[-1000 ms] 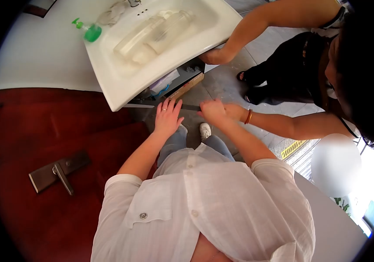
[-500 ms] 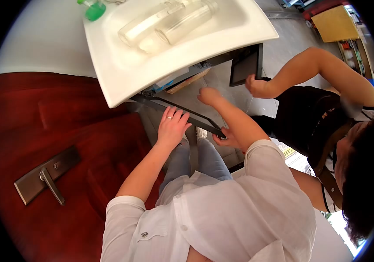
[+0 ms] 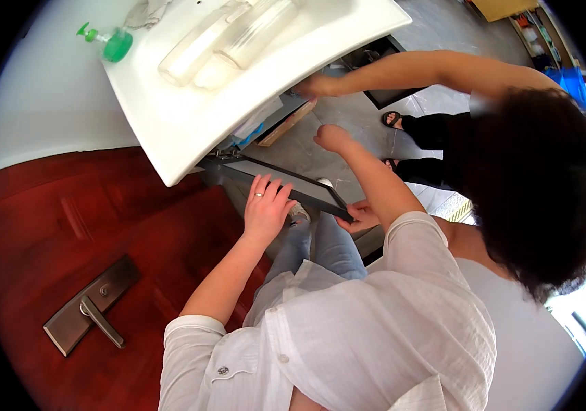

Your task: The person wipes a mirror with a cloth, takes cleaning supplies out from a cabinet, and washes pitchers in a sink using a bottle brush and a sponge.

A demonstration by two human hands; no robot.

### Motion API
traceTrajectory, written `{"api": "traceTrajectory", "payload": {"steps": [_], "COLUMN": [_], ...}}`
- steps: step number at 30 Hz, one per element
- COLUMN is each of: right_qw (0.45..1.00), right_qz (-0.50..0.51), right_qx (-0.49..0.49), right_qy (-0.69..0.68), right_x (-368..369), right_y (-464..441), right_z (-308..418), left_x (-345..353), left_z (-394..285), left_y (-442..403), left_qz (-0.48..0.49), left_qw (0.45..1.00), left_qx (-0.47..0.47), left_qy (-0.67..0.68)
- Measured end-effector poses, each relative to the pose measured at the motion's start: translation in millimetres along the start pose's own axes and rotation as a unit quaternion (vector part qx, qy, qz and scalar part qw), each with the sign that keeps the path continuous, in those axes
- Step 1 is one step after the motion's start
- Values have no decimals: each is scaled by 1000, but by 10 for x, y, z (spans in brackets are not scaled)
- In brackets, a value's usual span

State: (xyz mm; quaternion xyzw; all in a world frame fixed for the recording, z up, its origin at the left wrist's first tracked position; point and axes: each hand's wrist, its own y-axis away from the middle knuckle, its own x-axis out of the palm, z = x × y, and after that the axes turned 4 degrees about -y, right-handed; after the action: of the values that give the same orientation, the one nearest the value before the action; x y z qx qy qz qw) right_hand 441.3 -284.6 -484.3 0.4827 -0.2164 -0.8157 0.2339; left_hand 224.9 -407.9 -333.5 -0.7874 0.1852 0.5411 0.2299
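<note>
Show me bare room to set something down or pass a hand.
Bare: the left front of the washbasin, between the soap pump bottle and front corner; floor tile between right hand and black sandals. Crowded: around the bowl's clear containers; under the front edge, where a co-worker's hand is; the cabinet door, beneath the left hand.

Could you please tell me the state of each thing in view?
Near cabinet door: open
Far cabinet door: open
Clear containers: lying in the basin
Soap bottle: standing
Red door: cannot tell whether shut
Left hand: open, on the near cabinet door
Right hand: closed into a fist
</note>
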Motion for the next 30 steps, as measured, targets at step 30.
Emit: {"api": "traceTrajectory", "payload": {"steps": [30], "right_qw": [990], "right_qz": [-32], "right_qx": [-62], "right_qy": [-123], "right_x": [221], "right_y": [163], "right_z": [-112], "left_x": [-62], "left_z": [3], "left_y": [102], "left_qz": [43], "left_qw": [999], "left_qx": [32], "left_qy": [1]}}
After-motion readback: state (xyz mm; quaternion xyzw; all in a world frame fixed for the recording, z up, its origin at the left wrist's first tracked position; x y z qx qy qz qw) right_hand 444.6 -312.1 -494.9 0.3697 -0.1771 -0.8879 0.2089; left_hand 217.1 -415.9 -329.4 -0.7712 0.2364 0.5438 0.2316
